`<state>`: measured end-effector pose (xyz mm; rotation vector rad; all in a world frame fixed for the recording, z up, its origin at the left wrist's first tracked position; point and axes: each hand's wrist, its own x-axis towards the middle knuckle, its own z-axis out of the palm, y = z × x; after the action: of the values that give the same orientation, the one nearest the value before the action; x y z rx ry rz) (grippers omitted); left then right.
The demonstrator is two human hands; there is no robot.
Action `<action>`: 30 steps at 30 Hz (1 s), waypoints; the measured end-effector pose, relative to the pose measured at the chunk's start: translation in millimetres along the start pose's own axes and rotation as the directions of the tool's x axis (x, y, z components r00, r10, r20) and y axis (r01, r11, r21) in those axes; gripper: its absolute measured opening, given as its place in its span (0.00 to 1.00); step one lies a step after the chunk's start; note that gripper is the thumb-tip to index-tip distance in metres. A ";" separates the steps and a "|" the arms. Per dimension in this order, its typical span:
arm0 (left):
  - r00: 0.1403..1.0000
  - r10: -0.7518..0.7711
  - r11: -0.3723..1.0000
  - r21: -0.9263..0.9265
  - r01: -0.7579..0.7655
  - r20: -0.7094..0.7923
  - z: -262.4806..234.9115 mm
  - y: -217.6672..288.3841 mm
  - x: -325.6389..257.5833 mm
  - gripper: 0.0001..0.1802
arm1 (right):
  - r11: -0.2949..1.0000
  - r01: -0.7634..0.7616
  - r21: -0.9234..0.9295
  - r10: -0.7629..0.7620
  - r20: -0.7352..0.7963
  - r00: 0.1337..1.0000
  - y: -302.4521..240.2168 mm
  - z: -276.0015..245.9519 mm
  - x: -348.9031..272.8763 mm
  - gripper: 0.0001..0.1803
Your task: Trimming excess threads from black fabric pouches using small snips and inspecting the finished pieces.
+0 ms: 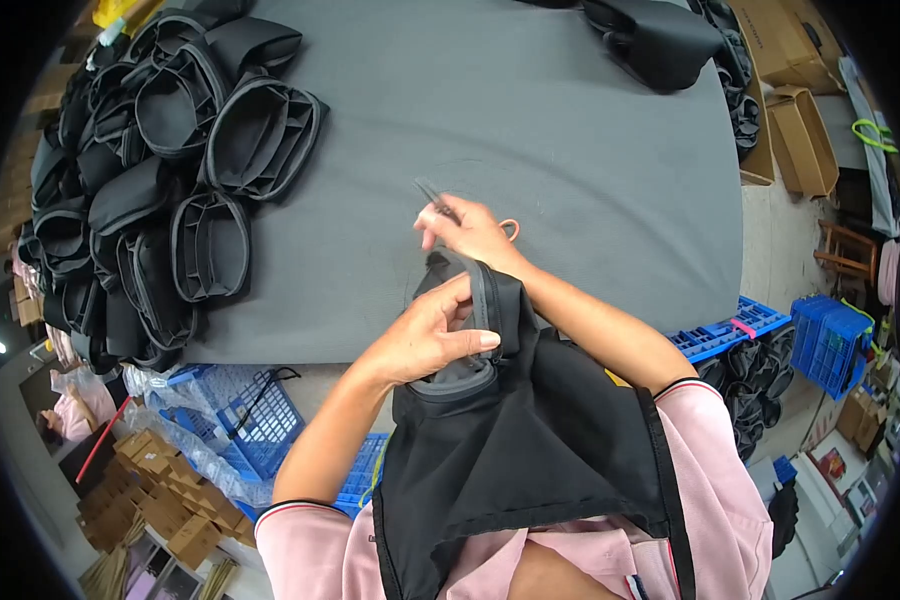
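Observation:
My left hand point(425, 335) holds a black fabric pouch point(510, 310) close in front of my body. Its fingers reach into the pouch's opening and the thumb lies across the grey zip edge. Just beyond the pouch, over the table, my right hand point(475, 235) is closed around a pair of scissors point(427, 190). Their thin metal blades point away to the left and look blurred; an orange finger loop shows at the hand's right side. The pouch's lower part blends into the black apron point(530, 430) that I wear.
A grey table point(590, 200) stretches ahead. Many black pouches point(260, 140) with dividers are heaped at its left, and more black pieces point(660, 45) lie at the far right. Blue crates point(260, 420) stand below the near edge. Cardboard boxes point(805, 140) are at the right.

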<state>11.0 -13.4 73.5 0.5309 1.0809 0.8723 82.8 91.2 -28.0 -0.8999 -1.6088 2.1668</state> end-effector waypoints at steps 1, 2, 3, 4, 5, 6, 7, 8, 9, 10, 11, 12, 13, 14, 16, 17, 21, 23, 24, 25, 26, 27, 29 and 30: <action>0.999 0.053 0.998 0.019 -0.053 -0.008 -1.2 -1.4 -0.5 0.28 | 1.000 -0.015 -0.027 0.012 -0.106 0.994 -6.0 -4.3 -1.9 0.15; 0.998 0.055 0.998 0.014 -0.055 -0.013 -2.3 -2.2 0.1 0.28 | 0.998 -0.032 -0.054 0.020 -0.212 0.977 -14.5 -11.4 -4.3 0.15; 0.997 0.076 0.997 -0.006 -0.077 -0.020 -3.5 -3.2 1.3 0.28 | 0.993 -0.061 -0.106 0.024 -0.321 0.947 -24.0 -21.3 -13.2 0.14; 0.995 0.098 0.995 -0.028 -0.099 -0.026 -3.4 -4.4 2.8 0.29 | 0.998 -0.041 0.057 0.058 -0.346 0.937 -36.5 -32.3 -29.5 0.12; 0.995 0.097 0.995 -0.035 -0.098 -0.025 -2.6 -5.4 4.4 0.29 | 0.999 0.042 -0.033 -0.051 -0.361 0.931 -47.0 -40.7 -46.0 0.11; 0.996 0.074 0.993 -0.092 -0.078 -0.043 -2.2 -6.4 4.8 0.28 | 0.985 0.122 -0.120 -0.158 -0.360 0.919 -55.7 -45.5 -61.3 0.10; 0.996 0.053 0.987 -0.147 -0.062 -0.065 -1.2 -6.1 3.3 0.27 | 0.966 0.095 -0.242 -0.163 -0.280 0.946 -66.2 -47.2 -76.4 0.10; 0.996 0.053 0.986 -0.154 -0.063 -0.067 0.3 -4.4 5.0 0.27 | 0.928 0.077 -0.365 -0.161 -0.206 0.965 -75.4 -49.6 -88.1 0.11; 0.995 0.057 0.986 -0.149 -0.068 -0.077 2.5 -1.7 6.2 0.26 | 0.927 0.074 -0.367 -0.157 -0.201 0.967 -82.2 -50.8 -96.3 0.11; 0.995 0.061 0.987 -0.142 -0.072 -0.081 3.6 1.1 8.4 0.25 | 0.838 0.161 -0.522 -0.256 -0.114 0.960 -88.3 -52.5 -103.1 0.11; 0.995 0.061 0.987 -0.147 -0.073 -0.081 3.5 2.9 9.5 0.25 | 0.717 0.251 -0.651 -0.336 -0.008 0.942 -93.3 -54.7 -106.5 0.12; 0.996 0.034 0.992 -0.120 -0.043 -0.079 3.1 4.3 10.0 0.24 | 0.716 0.251 -0.652 -0.334 -0.004 0.943 -97.3 -57.9 -107.4 0.12; 0.997 0.005 0.996 -0.092 -0.012 -0.075 3.2 5.2 10.4 0.23 | 0.663 0.239 -0.710 -0.308 0.033 0.951 -100.9 -60.7 -109.1 0.12; 0.997 0.005 0.995 -0.094 -0.013 -0.076 4.1 5.5 10.8 0.23 | 0.605 0.231 -0.762 -0.279 0.069 0.958 -104.1 -61.8 -109.7 0.13; 0.995 0.033 0.995 -0.085 -0.042 -0.098 6.4 4.9 11.3 0.19 | 0.569 0.273 -0.776 -0.279 0.130 0.951 -109.5 -63.5 -105.1 0.13; 0.994 0.034 0.995 -0.088 -0.043 -0.101 6.1 3.9 11.1 0.19 | 0.533 0.314 -0.786 -0.278 0.188 0.942 -111.4 -64.5 -101.9 0.13; 0.992 0.024 0.999 0.050 -0.018 -0.124 4.1 -0.1 11.4 0.16 | 0.463 0.434 -0.773 -0.336 0.300 0.893 -117.1 -66.7 -92.5 0.13; 0.991 0.024 0.995 0.097 -0.011 -0.131 4.3 -2.2 11.7 0.16 | 0.373 0.477 -0.796 -0.341 0.360 0.868 -119.6 -68.2 -90.9 0.13; 0.992 0.029 0.999 0.041 -0.024 -0.124 5.3 -3.5 12.0 0.16 | 0.372 0.476 -0.797 -0.339 0.361 0.869 -119.4 -68.8 -91.6 0.13; 0.992 0.036 0.999 -0.013 -0.038 -0.121 5.9 -4.0 11.7 0.16 | 0.352 0.486 -0.800 -0.347 0.371 0.861 -119.5 -69.2 -92.3 0.13; 0.992 0.038 0.999 -0.013 -0.040 -0.122 6.2 -4.5 11.3 0.16 | 0.333 0.496 -0.802 -0.354 0.381 0.854 -119.6 -69.6 -93.3 0.13; 0.991 0.053 0.998 -0.014 -0.056 -0.125 6.4 -4.8 11.1 0.16 | 0.332 0.496 -0.802 -0.354 0.382 0.854 -119.0 -69.5 -95.7 0.13; 0.989 0.070 0.997 -0.016 -0.073 -0.132 5.9 -5.4 10.4 0.16 | 0.374 0.462 -0.804 -0.399 0.311 0.863 -116.5 -67.8 -100.9 0.13; 0.988 0.066 0.998 -0.003 -0.067 -0.139 5.8 -5.0 9.9 0.16 | 0.373 0.464 -0.803 -0.399 0.313 0.862 -118.8 -67.0 -101.4 0.13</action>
<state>20.0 -7.9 66.8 0.5079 1.1915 0.9830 187.4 122.6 102.2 -0.4653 -2.6576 0.9173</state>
